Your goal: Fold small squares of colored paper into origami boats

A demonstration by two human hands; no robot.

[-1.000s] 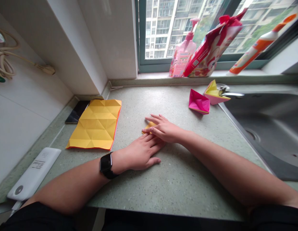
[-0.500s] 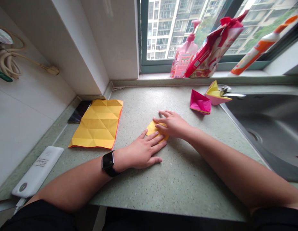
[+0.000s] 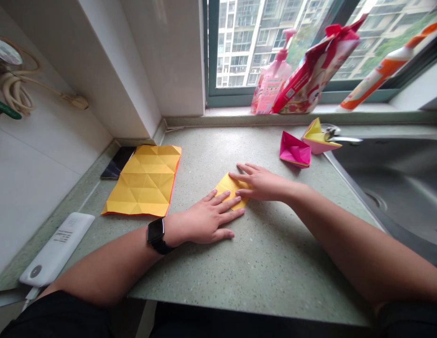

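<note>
A small folded yellow paper [image 3: 230,186] lies flat on the green speckled counter [image 3: 261,253]. My left hand [image 3: 204,220], with a black watch on its wrist, lies flat with its fingers spread over the paper's near edge. My right hand [image 3: 262,183] presses flat on the paper's right side, fingers stretched out to the left. Neither hand grips anything. Part of the paper is hidden under the fingers.
A large creased yellow sheet [image 3: 144,180] lies to the left, beside a dark phone [image 3: 117,163]. A white power bank [image 3: 58,249] sits at the near left. A pink paper boat [image 3: 294,151] and a yellow-pink one [image 3: 317,136] stand by the sink [image 3: 394,188]. Bottles and a red bag line the windowsill.
My right hand has slid to the right off my left hand, uncovering more of the small yellow paper. My left hand has stayed almost in place.
</note>
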